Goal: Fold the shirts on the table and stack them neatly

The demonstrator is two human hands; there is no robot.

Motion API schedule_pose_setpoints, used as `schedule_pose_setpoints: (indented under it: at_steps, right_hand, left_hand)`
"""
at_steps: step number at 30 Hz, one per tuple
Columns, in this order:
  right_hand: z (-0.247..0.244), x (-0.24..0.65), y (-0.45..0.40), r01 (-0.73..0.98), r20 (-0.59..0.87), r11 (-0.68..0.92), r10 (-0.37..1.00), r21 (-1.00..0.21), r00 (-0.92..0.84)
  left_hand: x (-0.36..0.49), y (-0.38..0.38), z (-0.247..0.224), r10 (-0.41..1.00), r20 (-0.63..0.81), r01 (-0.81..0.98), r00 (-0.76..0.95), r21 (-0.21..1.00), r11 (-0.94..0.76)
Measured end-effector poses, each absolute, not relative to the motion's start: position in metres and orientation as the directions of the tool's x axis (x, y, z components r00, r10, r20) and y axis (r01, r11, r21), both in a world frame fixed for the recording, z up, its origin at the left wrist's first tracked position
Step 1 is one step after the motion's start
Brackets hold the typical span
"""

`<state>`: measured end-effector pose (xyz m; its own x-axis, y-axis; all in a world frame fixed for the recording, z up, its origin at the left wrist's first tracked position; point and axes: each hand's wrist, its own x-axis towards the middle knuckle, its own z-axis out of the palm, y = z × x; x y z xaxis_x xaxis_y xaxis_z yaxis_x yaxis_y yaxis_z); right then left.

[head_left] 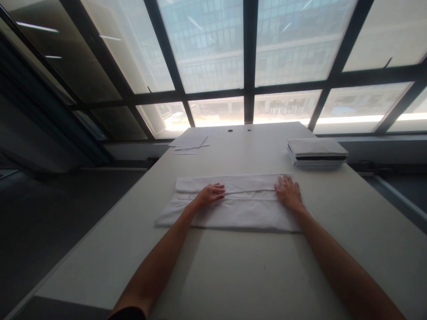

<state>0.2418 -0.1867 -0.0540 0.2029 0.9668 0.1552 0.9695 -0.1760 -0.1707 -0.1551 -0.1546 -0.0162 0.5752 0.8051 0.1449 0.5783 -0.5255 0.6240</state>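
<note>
A white cloth point(247, 215) lies folded into a wide, flat rectangle in the middle of the table. Its far part is turned over toward me, and a fold edge runs across it from left to right. My left hand point(211, 194) rests on the cloth left of its middle, fingers stretched to the right along the fold edge. Near the cloth's right end, my right hand point(288, 192) presses flat on the far flap with its fingers spread. Both palms face down, and neither hand grips anything.
On the white table point(247, 275), a stack of folded cloths point(316, 152) with a dark layer stands at the far right. Loose paper sheets point(191, 142) lie at the far left. Large windows point(213, 106) rise behind the table, and a dark curtain point(43, 102) hangs at left.
</note>
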Motion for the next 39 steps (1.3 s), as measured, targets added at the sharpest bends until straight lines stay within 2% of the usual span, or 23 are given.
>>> schedule_pose_setpoints:
  at_steps: [2,5,14,21,25,30,39]
  right_hand:
    - [-0.054,0.242,-0.187,0.969,0.157,-0.174,0.967,-0.174,0.202]
    - [-0.055,0.243,-0.186,0.967,0.156,-0.178,0.966,-0.181,0.207]
    - [-0.058,0.245,-0.185,0.966,0.176,-0.174,0.962,-0.189,0.208]
    - [-0.057,0.247,-0.187,0.971,0.241,-0.133,0.954,-0.200,0.180]
    - [-0.056,0.249,-0.187,0.960,0.303,-0.110,0.934,-0.256,0.188]
    - [-0.054,0.252,-0.186,0.944,0.425,0.006,0.894,-0.331,0.144]
    - [-0.054,0.249,-0.188,0.940,0.412,-0.003,0.898,-0.342,0.153]
  left_hand:
    - [-0.162,-0.158,-0.018,0.788,0.179,0.512,0.589,0.672,-0.535]
    - [-0.163,-0.160,-0.024,0.820,0.242,0.487,0.519,0.705,-0.516]
    - [-0.155,-0.158,-0.030,0.840,0.295,0.511,0.456,0.686,-0.519]
    - [-0.152,-0.165,-0.024,0.823,0.347,0.543,0.449,0.626,-0.560]
    - [-0.150,-0.165,-0.021,0.811,0.343,0.554,0.474,0.600,-0.577]
    - [-0.150,-0.167,-0.019,0.786,0.357,0.551,0.505,0.568,-0.611]
    - [-0.149,-0.172,-0.012,0.763,0.340,0.602,0.549,0.473,-0.644]
